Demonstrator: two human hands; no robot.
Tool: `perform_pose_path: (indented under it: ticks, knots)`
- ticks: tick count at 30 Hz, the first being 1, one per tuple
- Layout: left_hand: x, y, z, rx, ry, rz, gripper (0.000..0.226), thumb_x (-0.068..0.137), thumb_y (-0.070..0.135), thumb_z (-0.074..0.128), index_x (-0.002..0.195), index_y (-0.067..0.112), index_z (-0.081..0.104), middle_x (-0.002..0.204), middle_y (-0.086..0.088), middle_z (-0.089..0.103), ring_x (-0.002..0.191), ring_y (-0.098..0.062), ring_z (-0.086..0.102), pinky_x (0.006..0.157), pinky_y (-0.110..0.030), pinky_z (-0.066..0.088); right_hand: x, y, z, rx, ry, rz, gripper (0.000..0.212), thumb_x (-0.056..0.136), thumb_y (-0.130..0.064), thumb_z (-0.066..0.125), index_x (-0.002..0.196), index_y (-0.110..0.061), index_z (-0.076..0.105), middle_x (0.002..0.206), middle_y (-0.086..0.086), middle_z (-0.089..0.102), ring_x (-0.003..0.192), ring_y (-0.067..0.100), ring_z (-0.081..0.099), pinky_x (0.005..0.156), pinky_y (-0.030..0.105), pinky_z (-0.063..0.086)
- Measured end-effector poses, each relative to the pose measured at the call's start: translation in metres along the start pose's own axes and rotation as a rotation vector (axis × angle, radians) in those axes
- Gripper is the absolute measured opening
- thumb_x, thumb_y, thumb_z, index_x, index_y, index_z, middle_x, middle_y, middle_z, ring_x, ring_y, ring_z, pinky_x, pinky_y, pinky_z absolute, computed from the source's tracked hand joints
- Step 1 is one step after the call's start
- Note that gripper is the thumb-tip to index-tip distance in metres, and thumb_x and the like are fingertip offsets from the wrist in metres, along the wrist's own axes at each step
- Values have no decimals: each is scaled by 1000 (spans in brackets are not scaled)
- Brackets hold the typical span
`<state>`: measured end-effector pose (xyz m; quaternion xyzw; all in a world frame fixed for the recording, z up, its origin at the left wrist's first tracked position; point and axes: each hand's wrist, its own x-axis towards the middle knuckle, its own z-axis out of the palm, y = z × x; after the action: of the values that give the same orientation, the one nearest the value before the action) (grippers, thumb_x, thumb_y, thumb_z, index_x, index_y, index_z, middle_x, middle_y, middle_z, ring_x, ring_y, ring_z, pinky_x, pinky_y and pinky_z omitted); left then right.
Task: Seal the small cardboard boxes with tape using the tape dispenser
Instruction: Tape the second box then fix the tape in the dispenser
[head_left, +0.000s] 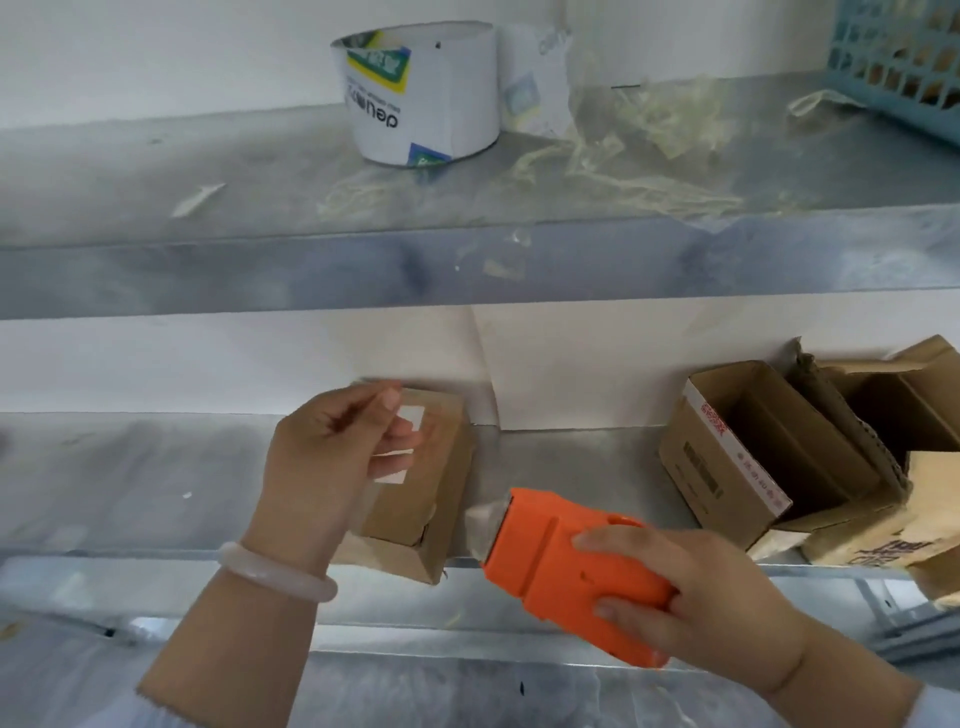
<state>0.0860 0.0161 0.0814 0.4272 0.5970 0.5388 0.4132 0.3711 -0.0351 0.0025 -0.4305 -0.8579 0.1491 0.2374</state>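
Note:
A small brown cardboard box (431, 483) stands on the lower metal shelf (561, 467), its near flap hanging over the shelf's front edge. White label strips show on its top. My left hand (332, 447) hovers over the box's left side with fingers curled, thumb and fingertips close together; whether it pinches clear tape I cannot tell. To the right and nearer me, my right hand (691, 603) grips an orange tape dispenser (561, 556), whose tape end points toward the box.
Open cardboard boxes (748, 452) and brown paper lie at the right of the lower shelf. The upper shelf (467, 260) carries a white paper sleeve ring (421, 93), crumpled clear tape scraps (623, 156) and a blue plastic basket (898, 62).

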Motion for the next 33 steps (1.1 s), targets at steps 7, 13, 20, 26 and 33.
perform_pose_path:
  ticks: [7, 13, 20, 26, 33]
  knots:
    - [-23, -38, 1, 132, -368, -223, 25, 96, 11, 57, 109, 31, 67, 112, 7, 70, 105, -13, 66, 94, -38, 54, 7, 1, -7, -99, 73, -217, 43, 94, -64, 42, 134, -49, 38, 86, -13, 69, 72, 5, 66, 61, 19, 54]
    - [-24, -48, 20, 184, -800, -25, 92, 86, -4, 59, 145, 55, 22, 148, 34, 33, 137, 11, 29, 109, -29, 41, 4, -2, -31, -261, 163, -469, 37, 93, -47, 58, 126, -33, 51, 80, -10, 53, 62, 10, 50, 65, 19, 42]
    - [-16, -30, 42, -26, -988, -455, 45, 91, 53, 50, 134, 38, 48, 117, 6, 70, 113, -14, 64, 98, -33, 48, -4, -14, -52, -364, 138, -549, 35, 94, -44, 58, 126, -31, 49, 90, -4, 57, 59, 14, 55, 59, 27, 53]
    - [-24, -33, 58, -263, -863, -442, 25, 86, 31, 62, 103, 17, 75, 101, -11, 71, 101, -26, 64, 93, -41, 48, -15, -17, -48, -356, 100, -537, 38, 95, -44, 58, 129, -34, 47, 63, -5, 59, 49, 14, 53, 54, 26, 51]
    - [-16, -26, 53, -484, -549, -327, 54, 71, 9, 70, 124, 17, 62, 78, -8, 72, 70, -16, 71, 61, -29, 59, -18, -14, -36, -152, 151, -361, 43, 90, -50, 62, 129, -36, 49, 74, -8, 64, 67, 6, 58, 67, 17, 48]
